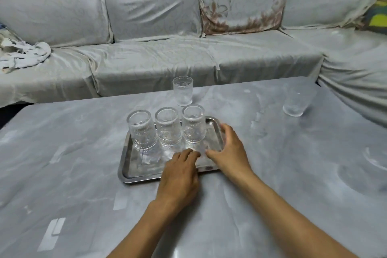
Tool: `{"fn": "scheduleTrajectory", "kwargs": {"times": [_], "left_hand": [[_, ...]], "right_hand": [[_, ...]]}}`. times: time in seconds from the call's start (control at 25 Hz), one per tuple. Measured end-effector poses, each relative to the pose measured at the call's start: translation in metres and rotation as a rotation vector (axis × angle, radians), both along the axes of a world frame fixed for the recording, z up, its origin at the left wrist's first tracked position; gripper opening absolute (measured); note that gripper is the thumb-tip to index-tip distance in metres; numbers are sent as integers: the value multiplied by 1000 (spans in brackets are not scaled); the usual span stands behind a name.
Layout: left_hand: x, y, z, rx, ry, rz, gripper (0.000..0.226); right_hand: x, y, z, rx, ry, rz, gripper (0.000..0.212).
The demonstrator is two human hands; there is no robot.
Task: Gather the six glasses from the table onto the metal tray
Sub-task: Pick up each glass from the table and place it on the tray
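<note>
The metal tray [129, 170] lies mid-table. Three ribbed clear glasses stand in its back row: left [142, 131], middle [168, 128] and right [193, 124]. My right hand [229, 151] is cupped over the tray's front right corner, around a faint, blurred clear glass [209, 142]. The fingertips of my left hand [180, 172] rest palm down on the tray and touch that glass's near side. Another glass [182, 90] stands on the table just behind the tray. A blurred glass [295, 103] stands far right on the table.
The grey marbled table [73, 153] runs to a covered grey sofa [157, 58] behind and to the right. A crumpled cloth [23, 54] lies on the sofa seat at left.
</note>
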State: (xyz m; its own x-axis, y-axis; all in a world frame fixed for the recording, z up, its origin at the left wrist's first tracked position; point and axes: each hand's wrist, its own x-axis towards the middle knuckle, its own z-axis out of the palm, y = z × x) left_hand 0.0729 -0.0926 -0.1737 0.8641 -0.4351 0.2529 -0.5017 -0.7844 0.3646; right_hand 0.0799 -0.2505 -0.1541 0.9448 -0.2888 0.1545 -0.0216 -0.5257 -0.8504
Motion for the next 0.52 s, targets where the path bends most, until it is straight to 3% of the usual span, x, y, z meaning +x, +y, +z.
{"fn": "scheduleTrajectory", "kwargs": {"times": [0.12,0.24,0.36,0.44,0.52], "left_hand": [[-37,-42,4,-8,42,-156,48],[-64,-77,5,92,146,-197,40],[-78,-92,11,215,171,-201,29],[-78,-91,14,232,193,-213,29],[-75,-87,14,216,209,-236,30]], "right_hand": [[-59,-30,8,-93,-32,-37,69],[-105,-81,19,-367,-174,-238,57],[-135,-140,23,-651,-96,-526,70],[-145,-169,16,-659,-26,-666,86],[-148,-188,9,-428,-46,-795,96]]}}
